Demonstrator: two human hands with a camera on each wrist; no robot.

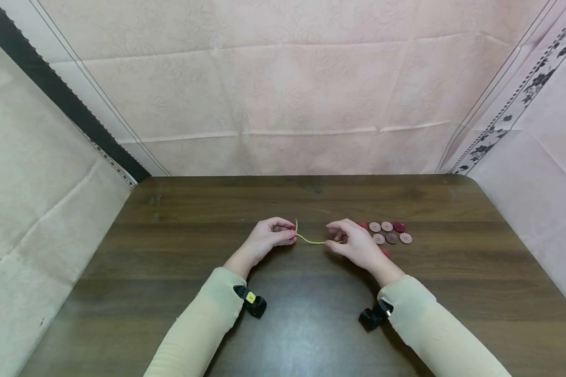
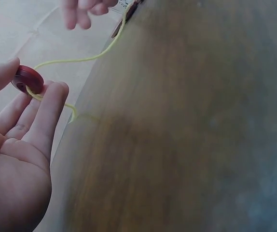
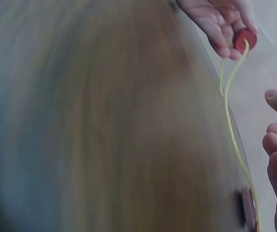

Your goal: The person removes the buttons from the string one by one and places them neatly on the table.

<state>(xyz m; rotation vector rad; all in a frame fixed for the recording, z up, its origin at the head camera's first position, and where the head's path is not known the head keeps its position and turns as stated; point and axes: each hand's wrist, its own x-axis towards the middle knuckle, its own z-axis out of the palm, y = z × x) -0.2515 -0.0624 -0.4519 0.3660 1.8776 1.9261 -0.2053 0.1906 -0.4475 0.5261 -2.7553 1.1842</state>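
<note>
My left hand (image 1: 271, 236) pinches a red button (image 2: 28, 79) between thumb and fingertips, holding it up off the table. A thin yellow string (image 1: 308, 241) passes through the button, and its short end dangles by the left fingers. From there the longer part runs across to the right and goes behind my right hand (image 1: 356, 246) in the head view. In the right wrist view, the thumb and fingers of that hand stand apart beside the string, with nothing between them.
Right of the right hand, several loose buttons lie on the brown wooden table (image 1: 179, 251): pink ones (image 1: 405, 238), a dark red one (image 1: 399, 226), a brown one (image 1: 391, 238) and a red one (image 1: 384, 252) partly covered by the hand. A pale cloth (image 1: 283, 94) hangs behind the table.
</note>
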